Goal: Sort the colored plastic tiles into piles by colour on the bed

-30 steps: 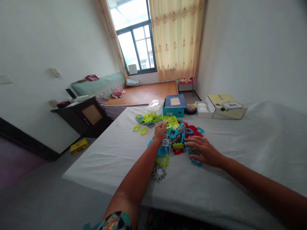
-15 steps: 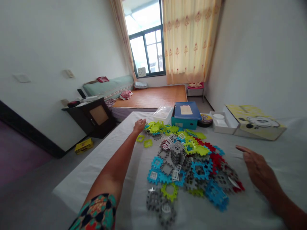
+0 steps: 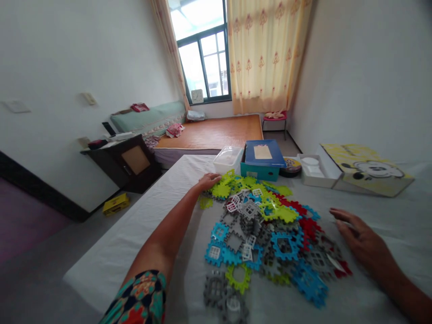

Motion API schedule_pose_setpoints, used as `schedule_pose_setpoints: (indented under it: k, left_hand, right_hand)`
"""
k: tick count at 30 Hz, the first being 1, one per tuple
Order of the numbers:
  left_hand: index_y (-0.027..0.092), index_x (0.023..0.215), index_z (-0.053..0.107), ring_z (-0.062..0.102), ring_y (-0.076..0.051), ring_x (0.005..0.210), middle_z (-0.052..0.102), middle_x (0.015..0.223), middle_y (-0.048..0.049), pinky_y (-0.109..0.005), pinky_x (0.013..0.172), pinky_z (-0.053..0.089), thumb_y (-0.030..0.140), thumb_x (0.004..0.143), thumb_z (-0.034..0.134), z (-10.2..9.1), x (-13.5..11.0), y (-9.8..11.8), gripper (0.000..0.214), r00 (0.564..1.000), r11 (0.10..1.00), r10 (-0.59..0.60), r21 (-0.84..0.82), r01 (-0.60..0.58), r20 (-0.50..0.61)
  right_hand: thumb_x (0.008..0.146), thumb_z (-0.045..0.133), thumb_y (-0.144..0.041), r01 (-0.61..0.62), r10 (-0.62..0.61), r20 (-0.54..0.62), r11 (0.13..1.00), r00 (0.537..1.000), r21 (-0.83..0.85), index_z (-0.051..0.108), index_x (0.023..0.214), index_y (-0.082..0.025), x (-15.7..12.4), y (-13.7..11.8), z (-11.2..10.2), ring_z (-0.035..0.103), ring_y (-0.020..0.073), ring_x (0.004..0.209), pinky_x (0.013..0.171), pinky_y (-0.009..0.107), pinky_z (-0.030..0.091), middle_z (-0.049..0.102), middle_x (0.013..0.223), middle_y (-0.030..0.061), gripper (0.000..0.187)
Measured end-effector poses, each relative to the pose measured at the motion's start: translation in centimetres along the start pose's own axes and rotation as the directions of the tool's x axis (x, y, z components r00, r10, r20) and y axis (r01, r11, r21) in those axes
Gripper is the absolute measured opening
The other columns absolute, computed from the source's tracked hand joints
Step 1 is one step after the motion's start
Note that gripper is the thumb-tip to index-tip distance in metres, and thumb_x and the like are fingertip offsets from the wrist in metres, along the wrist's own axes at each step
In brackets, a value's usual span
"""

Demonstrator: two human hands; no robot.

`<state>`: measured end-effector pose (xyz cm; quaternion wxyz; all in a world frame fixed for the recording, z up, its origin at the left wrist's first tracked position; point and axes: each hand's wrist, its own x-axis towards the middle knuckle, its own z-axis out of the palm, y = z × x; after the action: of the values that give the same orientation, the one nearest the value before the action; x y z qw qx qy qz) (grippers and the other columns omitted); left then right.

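On the tabletop (image 3: 168, 180), toothed pieces (image 3: 251, 224) lie heaped between the left hand (image 3: 209, 181), at their far edge, grip unclear, and the right hand (image 3: 362, 240), parted and empty, both seemingly bracketing the loose spread

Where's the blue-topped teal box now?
In the head view, right of centre: the teal box sits beyond the notched plastic pieces, between the clear plastic container and the round tin.
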<state>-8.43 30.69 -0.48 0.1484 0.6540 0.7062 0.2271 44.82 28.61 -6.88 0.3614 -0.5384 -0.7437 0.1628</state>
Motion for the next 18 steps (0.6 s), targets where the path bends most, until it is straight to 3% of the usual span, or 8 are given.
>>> schedule_pose_setpoints:
  k: [4, 6, 9, 13, 16, 18]
  left_hand:
    - [0.023, 0.105, 0.074, 0.060, -0.024, 0.116, 0.074, 0.108, -0.0026, -0.034, 0.105, 0.042, 0.062, 0.080, 0.055, 2.3, -2.8, 3.6, 0.050, 0.987, 0.977, 0.153, -0.155, -0.145, 0.042]
    - [0.022, 0.105, 0.074, 0.060, -0.024, 0.114, 0.074, 0.107, -0.0031, -0.035, 0.104, 0.044, 0.062, 0.082, 0.054, 4.1, -4.0, 5.9, 0.050, 0.977, 0.932, 0.215, -0.296, -0.208, -0.008]
    - [0.025, 0.103, 0.074, 0.057, -0.024, 0.120, 0.073, 0.110, -0.0037, -0.036, 0.106, 0.041, 0.063, 0.086, 0.047, 6.1, -4.9, 8.4, 0.050, 0.965, 0.897, 0.239, -0.355, -0.263, -0.112]
    - [0.022, 0.104, 0.074, 0.056, -0.024, 0.123, 0.071, 0.116, -0.0062, -0.038, 0.109, 0.039, 0.064, 0.087, 0.045, 5.1, -3.5, 8.8, 0.054, 0.955, 0.883, 0.293, -0.372, -0.287, -0.040]
    - [0.018, 0.099, 0.074, 0.059, -0.024, 0.119, 0.072, 0.114, -0.0078, -0.038, 0.109, 0.038, 0.067, 0.086, 0.041, 3.6, -1.4, 7.8, 0.060, 0.985, 0.921, 0.141, -0.350, -0.169, -0.103]
    - [0.016, 0.093, 0.074, 0.062, -0.025, 0.113, 0.074, 0.107, -0.0093, -0.039, 0.107, 0.041, 0.069, 0.084, 0.042, 3.7, -0.5, 7.5, 0.063, 0.988, 0.933, 0.067, -0.341, -0.111, -0.136]
  right_hand:
    - [0.088, 0.045, -0.047, 0.048, -0.048, 0.010, 0.998, 0.999, 0.043, 0.060, 0.117, -0.025, 0.0, -0.6, 0.3, 0.061, 0.0284, 0.114, 0.097, 0.046, 0.051, 0.060, 0.130, 0.0074, 0.040]
    - [0.088, 0.046, -0.045, 0.064, -0.064, -0.004, 0.996, 0.998, 0.063, 0.061, 0.117, -0.023, -0.1, -0.7, 0.4, 0.063, 0.0272, 0.111, 0.095, 0.044, 0.052, 0.060, 0.129, 0.0086, 0.039]
    - [0.088, 0.046, -0.044, 0.073, -0.071, -0.027, 0.994, 0.997, 0.081, 0.062, 0.115, -0.022, -0.2, -0.9, 0.2, 0.065, 0.0259, 0.107, 0.089, 0.040, 0.055, 0.062, 0.126, 0.0095, 0.038]
    - [0.089, 0.046, -0.043, 0.061, -0.057, -0.041, 0.991, 0.998, 0.119, 0.064, 0.111, -0.022, -0.2, -1.7, -0.2, 0.065, 0.0247, 0.105, 0.083, 0.036, 0.058, 0.065, 0.121, 0.0098, 0.036]
    - [0.089, 0.047, -0.043, 0.055, -0.050, -0.038, 0.989, 0.998, 0.139, 0.065, 0.109, -0.021, -0.2, -2.3, -0.3, 0.065, 0.0242, 0.105, 0.083, 0.036, 0.057, 0.066, 0.120, 0.0097, 0.035]
    - [0.089, 0.046, -0.042, 0.059, -0.056, -0.026, 0.987, 0.998, 0.151, 0.065, 0.110, -0.021, -0.1, -2.3, -0.1, 0.065, 0.0240, 0.106, 0.085, 0.036, 0.057, 0.065, 0.121, 0.0098, 0.035]
